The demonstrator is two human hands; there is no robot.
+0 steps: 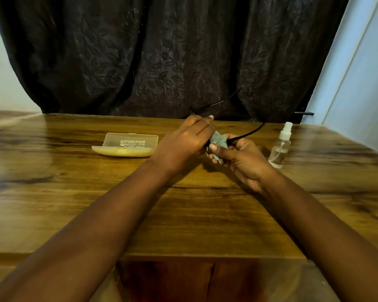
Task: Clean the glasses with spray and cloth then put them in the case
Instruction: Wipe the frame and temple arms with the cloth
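We observe the left hand [183, 139] gripping the glasses [247, 134] above the worktop [183, 214]; the right hand [238, 158] pinches the cloth [218, 140] against them. The case [127, 144] lies open left of the hands, the spray bottle [280, 147] upright at right.

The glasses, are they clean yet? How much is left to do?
Not finished yet. Both hands hold the glasses above the table; the right hand presses the grey cloth on them while the left hand steadies the frame. The spray bottle stands aside. Still left: putting them in the open, empty case.
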